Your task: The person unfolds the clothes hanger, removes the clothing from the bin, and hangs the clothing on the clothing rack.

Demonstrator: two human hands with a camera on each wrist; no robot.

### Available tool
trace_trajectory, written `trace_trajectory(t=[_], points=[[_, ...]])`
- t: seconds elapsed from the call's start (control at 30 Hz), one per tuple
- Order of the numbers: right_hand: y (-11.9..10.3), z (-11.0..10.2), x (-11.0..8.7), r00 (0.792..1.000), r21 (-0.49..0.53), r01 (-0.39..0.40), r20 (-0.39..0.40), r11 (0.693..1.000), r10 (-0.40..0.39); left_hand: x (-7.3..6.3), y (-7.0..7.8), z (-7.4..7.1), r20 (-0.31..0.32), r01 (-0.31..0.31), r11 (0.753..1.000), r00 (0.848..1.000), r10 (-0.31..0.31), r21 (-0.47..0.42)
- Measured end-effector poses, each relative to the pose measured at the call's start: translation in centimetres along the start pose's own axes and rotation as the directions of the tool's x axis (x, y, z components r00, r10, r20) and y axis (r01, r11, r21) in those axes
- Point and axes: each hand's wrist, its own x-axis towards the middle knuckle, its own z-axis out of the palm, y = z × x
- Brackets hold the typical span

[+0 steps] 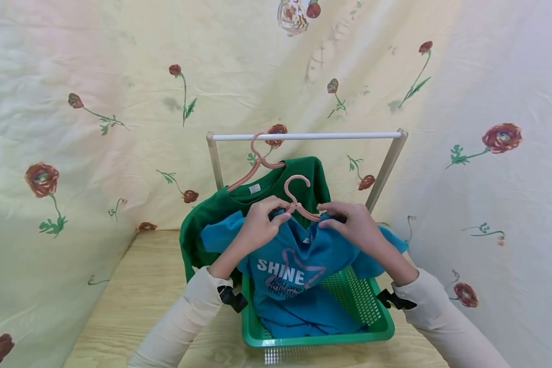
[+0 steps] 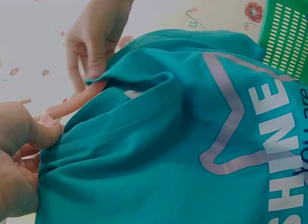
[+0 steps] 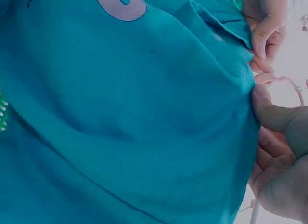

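Note:
A blue T-shirt (image 1: 276, 250) printed with SHINE and a star outline hangs between both hands, a pink hanger (image 1: 296, 197) inside its neck with the hook pointing up. My left hand (image 1: 259, 225) pinches the shirt and hanger at the left of the collar, thumb in front. On the other side of the neckline, my right hand (image 1: 351, 225) pinches the shoulder fabric over the hanger arm; the right wrist view shows its thumb (image 3: 269, 108) pressed on the cloth. The lower part of the shirt lies in a green basket (image 1: 319, 341).
Behind the shirt, a green long-sleeved top (image 1: 280, 179) hangs by another pink hanger (image 1: 256, 148) from the white rail (image 1: 340, 136) of a small wooden-legged rack (image 1: 386, 168). Basket and rack stand on a wooden table (image 1: 133, 296). A flower-printed cloth (image 1: 133, 61) surrounds the table.

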Motion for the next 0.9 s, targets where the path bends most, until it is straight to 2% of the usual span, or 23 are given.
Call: trace_trajectory(t=[0.13, 0.3, 0.4, 0.53, 0.7, 0.9], points=[[0.2, 0.0, -0.2, 1.000, 0.000, -0.006, 0.031, 1.000, 0.006, 0.1, -0.2, -0.3, 0.024, 0.003, 1.000, 1.000, -0.003, -0.014], [0.2, -0.1, -0.5, 0.999, -0.007, 0.019, -0.049, 1.000, -0.020, 0.3, -0.6, -1.2, 0.062, 0.014, 1.000, 0.998, -0.013, -0.023], [0.3, -0.2, -0.7, 0.995, -0.018, 0.023, -0.097, 1.000, -0.025, 0.2, -0.7, -1.9, 0.079, 0.045, 0.998, 0.996, -0.042, -0.034], [0.5, -0.4, -0.8, 0.992, -0.024, 0.000, -0.124, 1.000, -0.003, 0.0, -1.0, -2.9, 0.098, 0.102, 0.994, 0.990, -0.098, -0.036], [0.4, -0.7, -0.9, 0.990, -0.022, -0.028, -0.139, 0.999, 0.025, -0.2, -1.6, -3.8, 0.101, 0.122, 0.992, 0.987, -0.123, 0.013], [0.4, -0.9, -1.1, 0.987, -0.039, -0.005, -0.160, 0.999, -0.001, -0.4, -2.2, -4.6, 0.105, 0.127, 0.989, 0.985, -0.134, 0.072]])
